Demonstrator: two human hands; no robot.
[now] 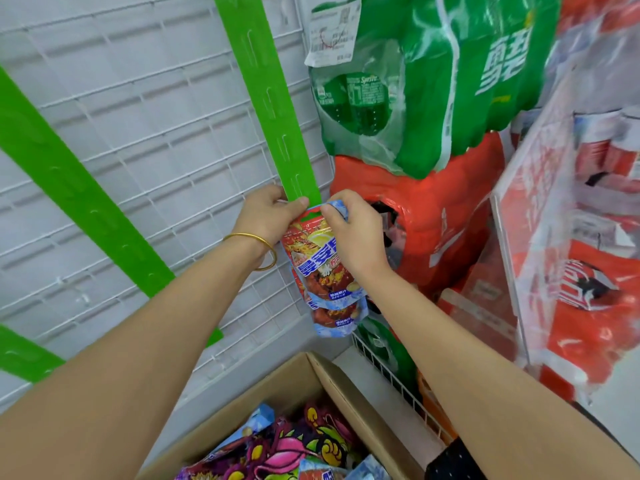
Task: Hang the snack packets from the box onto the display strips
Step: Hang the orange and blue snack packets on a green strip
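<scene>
At frame centre, a red-and-blue foil snack packet [318,258] is pinched at its top by the right hand [349,233], at the end of the green plastic display strip [273,109], which is pinched by the left hand [266,216]. The brown cardboard box [311,379] is cropped at the bottom.

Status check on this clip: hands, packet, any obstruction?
Left hand pinching green strip end. Right hand holding snack packet top at strip. No obstruction visible.

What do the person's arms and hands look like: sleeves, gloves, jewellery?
No gloves on the left hand or right hand, forearms unsleeved. A thin gold bangle circles the left wrist. Dark fabric with small white dots shows by the right elbow.
</scene>
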